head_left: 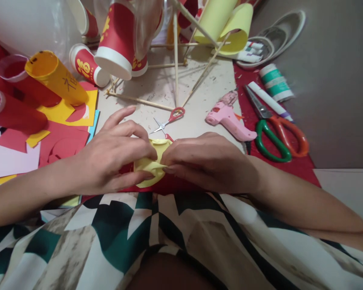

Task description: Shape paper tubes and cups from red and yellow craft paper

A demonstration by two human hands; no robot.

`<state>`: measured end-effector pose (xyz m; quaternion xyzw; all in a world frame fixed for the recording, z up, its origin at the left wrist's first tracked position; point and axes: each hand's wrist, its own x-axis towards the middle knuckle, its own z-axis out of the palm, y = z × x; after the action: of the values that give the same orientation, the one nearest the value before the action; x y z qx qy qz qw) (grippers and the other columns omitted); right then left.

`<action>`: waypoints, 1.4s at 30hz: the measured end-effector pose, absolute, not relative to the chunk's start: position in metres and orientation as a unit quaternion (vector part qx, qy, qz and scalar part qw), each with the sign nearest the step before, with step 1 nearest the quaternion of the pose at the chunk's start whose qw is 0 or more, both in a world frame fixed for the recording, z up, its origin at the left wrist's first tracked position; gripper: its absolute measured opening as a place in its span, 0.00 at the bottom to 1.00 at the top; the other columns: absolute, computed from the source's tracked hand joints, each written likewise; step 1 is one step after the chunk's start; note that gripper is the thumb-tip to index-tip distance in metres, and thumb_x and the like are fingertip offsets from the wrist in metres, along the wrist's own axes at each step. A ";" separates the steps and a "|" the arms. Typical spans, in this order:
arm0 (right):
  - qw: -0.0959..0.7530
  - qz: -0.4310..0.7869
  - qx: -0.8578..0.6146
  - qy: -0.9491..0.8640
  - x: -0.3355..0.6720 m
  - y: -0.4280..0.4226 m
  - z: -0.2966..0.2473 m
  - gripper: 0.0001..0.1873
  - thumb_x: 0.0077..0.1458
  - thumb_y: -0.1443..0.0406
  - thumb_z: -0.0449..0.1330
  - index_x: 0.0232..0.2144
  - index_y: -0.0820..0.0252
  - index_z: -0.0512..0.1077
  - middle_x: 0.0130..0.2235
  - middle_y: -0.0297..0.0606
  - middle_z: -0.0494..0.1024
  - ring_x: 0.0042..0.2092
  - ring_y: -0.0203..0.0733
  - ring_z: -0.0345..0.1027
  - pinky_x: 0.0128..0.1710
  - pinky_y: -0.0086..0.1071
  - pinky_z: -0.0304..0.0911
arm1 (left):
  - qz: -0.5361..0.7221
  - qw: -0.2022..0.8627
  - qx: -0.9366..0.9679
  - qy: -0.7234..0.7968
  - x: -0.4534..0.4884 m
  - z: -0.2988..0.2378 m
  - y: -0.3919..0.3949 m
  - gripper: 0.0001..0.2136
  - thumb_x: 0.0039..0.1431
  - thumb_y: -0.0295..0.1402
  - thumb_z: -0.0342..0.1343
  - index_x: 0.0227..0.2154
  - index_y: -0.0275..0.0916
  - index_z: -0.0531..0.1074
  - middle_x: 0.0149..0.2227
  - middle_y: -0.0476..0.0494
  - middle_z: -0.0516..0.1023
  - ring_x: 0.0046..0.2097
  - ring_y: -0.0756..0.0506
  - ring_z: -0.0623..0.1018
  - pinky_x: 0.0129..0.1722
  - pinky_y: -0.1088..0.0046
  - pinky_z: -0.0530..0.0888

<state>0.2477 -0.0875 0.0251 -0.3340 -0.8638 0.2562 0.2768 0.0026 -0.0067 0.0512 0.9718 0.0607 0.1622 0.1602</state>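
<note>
A small piece of yellow paper, curved and creased, is held between both hands close to my body at the table's front edge. My left hand pinches its left side with thumb and fingers, the index finger raised. On the right side, my right hand grips the paper's edge between thumb and curled fingers. Just beyond the paper lie small red-handled scissors with their blades spread. The fingers hide part of the paper.
A pink glue gun and large scissors with green and orange handles lie to the right. Beyond stands a wooden stick frame with red paper cups. Paper tubes and coloured paper sheets are at left.
</note>
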 end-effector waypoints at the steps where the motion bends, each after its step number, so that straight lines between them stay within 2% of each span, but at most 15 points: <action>1: 0.276 0.256 -0.336 -0.863 0.248 -0.088 0.025 0.08 0.70 0.66 0.54 0.39 0.61 0.72 0.38 0.37 0.80 0.38 0.34 0.74 0.36 0.26 0.63 | 0.166 0.173 0.969 0.065 0.003 0.051 -0.006 0.08 0.65 0.36 0.59 0.41 0.37 0.73 0.37 0.47 0.77 0.47 0.46 0.77 0.72 0.52 0.53; 8: 0.279 0.222 -0.341 -0.870 0.248 -0.089 0.023 0.09 0.70 0.65 0.53 0.37 0.59 0.71 0.38 0.37 0.81 0.37 0.34 0.73 0.34 0.28 0.62 | 0.188 0.219 0.951 0.110 0.003 0.049 -0.007 0.10 0.64 0.40 0.62 0.39 0.38 0.77 0.37 0.48 0.79 0.46 0.48 0.78 0.71 0.52 0.56; 15: 0.267 0.231 -0.341 -0.871 0.247 -0.089 0.023 0.11 0.70 0.65 0.53 0.35 0.59 0.71 0.37 0.37 0.81 0.36 0.35 0.75 0.34 0.28 0.63 | 0.159 0.288 0.934 0.140 0.005 0.050 -0.010 0.05 0.64 0.35 0.61 0.35 0.39 0.77 0.34 0.50 0.78 0.44 0.48 0.78 0.71 0.54 0.55; 21: 0.300 0.241 -0.333 -0.861 0.245 -0.088 0.020 0.06 0.68 0.66 0.57 0.37 0.60 0.72 0.35 0.36 0.80 0.34 0.33 0.73 0.33 0.27 0.63 | 0.151 0.305 0.930 0.139 0.005 0.051 -0.011 0.03 0.64 0.31 0.61 0.33 0.40 0.76 0.33 0.51 0.77 0.45 0.49 0.77 0.71 0.54 0.54; 24: 0.326 0.263 -0.325 -0.848 0.244 -0.088 0.019 0.04 0.67 0.66 0.59 0.40 0.60 0.73 0.36 0.37 0.80 0.36 0.33 0.73 0.35 0.26 0.66 | 0.144 0.301 0.933 0.134 0.005 0.050 -0.012 0.02 0.63 0.30 0.61 0.34 0.40 0.76 0.34 0.51 0.77 0.46 0.49 0.77 0.71 0.55 0.54; 27: 0.333 0.285 -0.316 -0.841 0.243 -0.086 0.021 0.05 0.67 0.68 0.58 0.38 0.59 0.74 0.37 0.37 0.81 0.38 0.33 0.73 0.38 0.25 0.67 | 0.143 0.298 0.935 0.129 0.005 0.049 -0.011 0.03 0.64 0.30 0.60 0.34 0.41 0.77 0.34 0.51 0.77 0.46 0.49 0.76 0.71 0.56 0.53; 30: 0.314 0.366 -0.319 -0.816 0.243 -0.084 0.024 0.07 0.67 0.68 0.58 0.34 0.61 0.74 0.31 0.33 0.78 0.31 0.30 0.70 0.33 0.23 0.64 | 0.142 0.309 0.933 0.117 0.006 0.048 -0.010 0.03 0.64 0.31 0.60 0.34 0.41 0.76 0.33 0.52 0.78 0.46 0.49 0.76 0.71 0.57 0.52; 33: 0.291 0.532 -0.337 -0.721 0.241 -0.082 0.027 0.07 0.65 0.68 0.59 0.32 0.63 0.73 0.22 0.26 0.70 0.22 0.26 0.62 0.23 0.21 0.58 | 0.137 0.330 0.928 0.106 0.007 0.048 -0.008 0.04 0.65 0.32 0.60 0.33 0.41 0.76 0.33 0.52 0.79 0.46 0.49 0.76 0.71 0.58 0.50; 36: 0.272 0.624 -0.364 -0.635 0.239 -0.082 0.026 0.07 0.62 0.65 0.61 0.32 0.64 0.74 0.20 0.24 0.68 0.19 0.26 0.60 0.20 0.21 0.55 | 0.128 0.355 0.921 0.096 0.008 0.049 -0.007 0.02 0.65 0.31 0.60 0.34 0.41 0.75 0.34 0.52 0.78 0.46 0.49 0.76 0.70 0.60 0.52; 39: 0.297 0.629 -0.371 -0.615 0.236 -0.082 0.025 0.08 0.60 0.63 0.64 0.32 0.64 0.74 0.20 0.25 0.68 0.20 0.27 0.62 0.21 0.21 0.56 | 0.137 0.397 0.902 0.098 0.010 0.049 -0.007 0.04 0.65 0.30 0.60 0.33 0.40 0.75 0.33 0.52 0.78 0.43 0.49 0.76 0.66 0.62 0.60; 42: 0.325 0.669 -0.342 -0.575 0.236 -0.081 0.025 0.12 0.60 0.60 0.65 0.32 0.64 0.73 0.20 0.25 0.69 0.20 0.26 0.62 0.20 0.21 0.56 | 0.133 0.482 0.857 0.127 0.013 0.048 -0.005 0.05 0.66 0.31 0.58 0.33 0.39 0.75 0.34 0.50 0.77 0.42 0.49 0.76 0.56 0.67 0.70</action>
<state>0.2356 -0.0814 0.0249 -0.3417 -0.5747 0.6688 0.3250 0.0133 -0.0054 0.0483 0.8568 0.1272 0.1332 0.4816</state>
